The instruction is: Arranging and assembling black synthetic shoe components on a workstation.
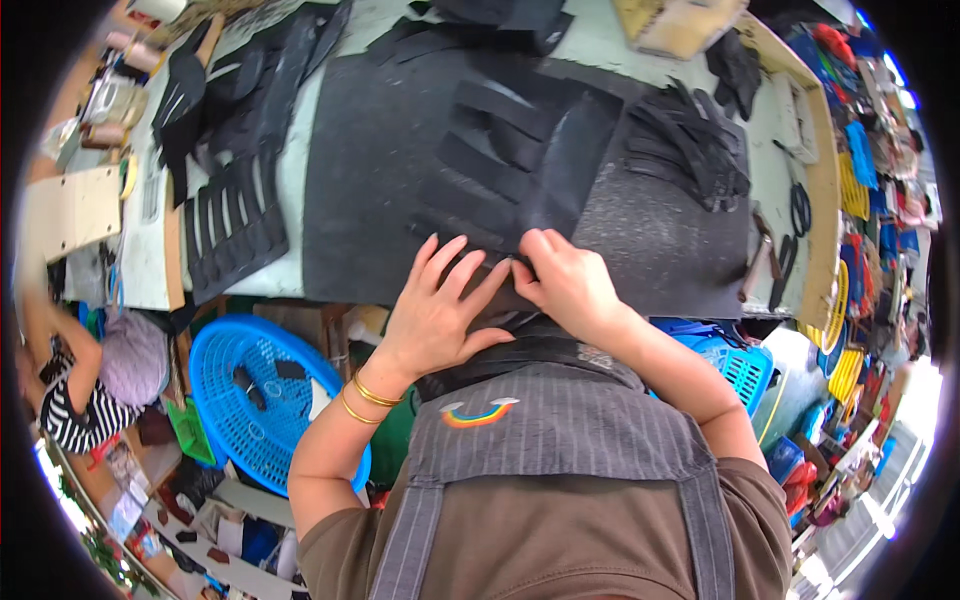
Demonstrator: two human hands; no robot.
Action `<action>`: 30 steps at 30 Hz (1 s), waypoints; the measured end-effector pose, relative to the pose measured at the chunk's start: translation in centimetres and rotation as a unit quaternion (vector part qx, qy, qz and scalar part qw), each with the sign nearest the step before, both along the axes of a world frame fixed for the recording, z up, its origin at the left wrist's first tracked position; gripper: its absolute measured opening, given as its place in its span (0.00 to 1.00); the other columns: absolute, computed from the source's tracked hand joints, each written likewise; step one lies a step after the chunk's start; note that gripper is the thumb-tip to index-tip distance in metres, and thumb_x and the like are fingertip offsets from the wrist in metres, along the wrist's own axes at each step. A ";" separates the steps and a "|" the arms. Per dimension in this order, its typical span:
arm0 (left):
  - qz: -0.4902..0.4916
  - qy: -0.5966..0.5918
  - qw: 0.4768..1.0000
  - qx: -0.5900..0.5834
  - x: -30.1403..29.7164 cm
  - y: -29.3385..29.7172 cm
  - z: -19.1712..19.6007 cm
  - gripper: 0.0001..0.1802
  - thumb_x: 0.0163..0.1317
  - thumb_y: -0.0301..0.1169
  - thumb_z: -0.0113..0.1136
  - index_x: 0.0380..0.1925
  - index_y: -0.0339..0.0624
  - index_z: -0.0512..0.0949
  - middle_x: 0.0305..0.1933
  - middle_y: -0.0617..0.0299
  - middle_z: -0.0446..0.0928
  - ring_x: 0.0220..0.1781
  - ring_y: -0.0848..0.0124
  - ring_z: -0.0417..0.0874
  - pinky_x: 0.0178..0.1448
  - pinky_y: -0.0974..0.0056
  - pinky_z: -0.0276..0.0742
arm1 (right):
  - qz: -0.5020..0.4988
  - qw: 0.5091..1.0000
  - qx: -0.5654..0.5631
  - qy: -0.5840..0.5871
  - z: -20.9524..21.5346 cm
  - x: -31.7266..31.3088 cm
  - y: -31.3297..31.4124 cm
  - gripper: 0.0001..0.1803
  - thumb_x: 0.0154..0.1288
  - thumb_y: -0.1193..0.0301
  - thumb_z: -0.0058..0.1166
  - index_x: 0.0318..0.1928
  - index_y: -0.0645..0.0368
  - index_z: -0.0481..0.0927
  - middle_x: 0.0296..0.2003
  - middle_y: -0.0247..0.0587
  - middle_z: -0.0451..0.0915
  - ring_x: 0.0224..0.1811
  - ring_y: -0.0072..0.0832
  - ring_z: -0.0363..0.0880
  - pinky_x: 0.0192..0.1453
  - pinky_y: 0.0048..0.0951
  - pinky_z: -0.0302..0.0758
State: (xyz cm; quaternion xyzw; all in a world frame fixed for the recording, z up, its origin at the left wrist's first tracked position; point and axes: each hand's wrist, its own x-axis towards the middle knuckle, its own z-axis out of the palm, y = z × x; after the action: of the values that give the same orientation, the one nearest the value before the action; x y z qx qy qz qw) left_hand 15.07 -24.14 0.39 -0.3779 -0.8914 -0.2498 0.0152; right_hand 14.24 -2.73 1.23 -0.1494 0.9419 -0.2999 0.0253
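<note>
A black sheet piece [580,150] with finger-like strips along one side lies on the dark work mat [350,170] in front of me. My left hand [430,305] rests at the near edge of this piece, fingers spread and thumb apart. Just right of it, my right hand [572,285] is closed, thumb and fingertips pinching the near edge of the black piece. What exactly sits between those fingertips is partly hidden. A pile of black glove-like pieces [690,150] lies on the mat to the right.
More slotted black pieces [235,225] lie on the table's left side. Scissors [800,210] and a hammer-like tool [762,255] lie at the right, near a wooden edge board [822,130]. Below the table stand blue baskets [255,390]. Another person's striped sleeve [85,410] shows far left.
</note>
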 end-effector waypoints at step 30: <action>0.131 0.076 0.988 0.001 -1.4 -1.1 -0.1 0.36 0.57 0.51 0.65 0.52 0.28 0.77 0.55 0.48 0.77 0.65 0.54 0.74 0.73 0.47 0.61 | 0.025 0.974 -0.153 -0.165 0.8 -6.7 -2.9 0.09 0.65 0.70 0.58 0.38 0.64 0.79 0.28 0.50 0.83 0.32 0.44 0.84 0.36 0.38 0.78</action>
State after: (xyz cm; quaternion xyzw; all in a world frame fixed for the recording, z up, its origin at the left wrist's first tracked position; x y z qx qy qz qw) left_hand 13.66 -25.23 0.32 -0.2756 -0.9292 -0.2171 0.1162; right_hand 7.50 -5.62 1.99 -0.1236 0.8635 -0.4605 0.1644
